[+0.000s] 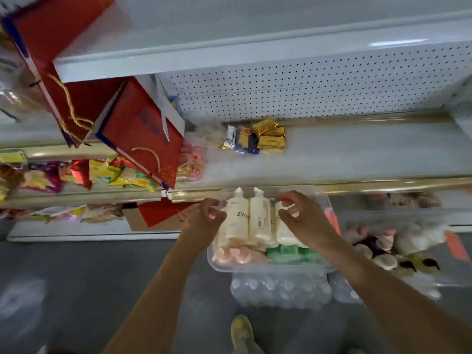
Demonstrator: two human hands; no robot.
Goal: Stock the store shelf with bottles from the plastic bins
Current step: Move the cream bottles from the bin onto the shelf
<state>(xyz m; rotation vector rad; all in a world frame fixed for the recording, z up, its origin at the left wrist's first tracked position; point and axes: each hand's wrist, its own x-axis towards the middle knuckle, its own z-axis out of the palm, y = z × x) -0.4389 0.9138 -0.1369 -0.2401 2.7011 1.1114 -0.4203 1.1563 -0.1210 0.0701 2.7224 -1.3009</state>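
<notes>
Both of my hands reach forward over the clear plastic bin (268, 267). My left hand (204, 221) has its fingers curled beside the leftmost cream bottle (237, 218), fingertips touching or nearly touching its side; motion blur keeps me from telling whether I truly grip it. My right hand (304, 215) curls its thumb and fingers at the top of another cream bottle (284, 228), which it seems to pinch, though blur makes this uncertain too. Between my hands stands a third cream bottle (260, 215), upright with its pump top toward the shelf. Nearer to me than the cream bottles, pink bottles (237, 255) and green bottles (291, 252) lie in the same bin. Under the bin, close to my forearms, sits a wrapped pack of water bottles (278, 290). Beyond my fingertips runs the white shelf (357, 154), where gold foil packets (270, 135) lie well past my hands. Left of my left hand, red gift bags (138, 131) lean out from the shelving. Right of my right hand, a second clear bin (398, 241) holds plush toys.
</notes>
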